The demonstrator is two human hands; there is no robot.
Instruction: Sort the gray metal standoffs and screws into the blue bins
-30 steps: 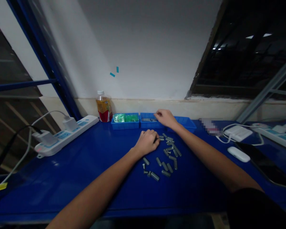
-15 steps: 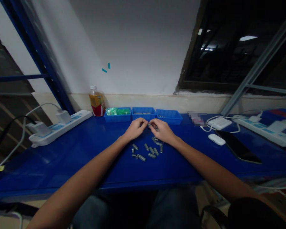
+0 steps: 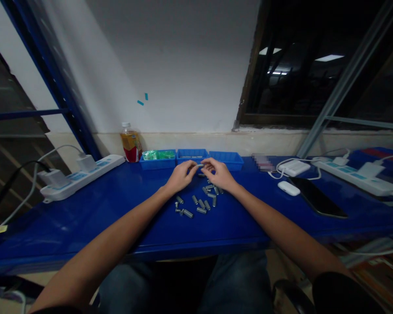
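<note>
right hand (image 3: 220, 174) | off tray (image 3: 192, 160), meets left hand (image 3: 180, 175) | metal piece (image 3: 200, 166) pinched between both (over pile (image 3: 201, 203))

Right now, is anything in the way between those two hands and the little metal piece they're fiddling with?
Nothing visible. The left hand and right hand both pinch the small metal piece between their fingertips, just above the loose metal cylinders on the blue table.

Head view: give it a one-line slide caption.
Left hand and right hand pinch a small metal part together near loose metal cylinders on a blue bench.
</note>
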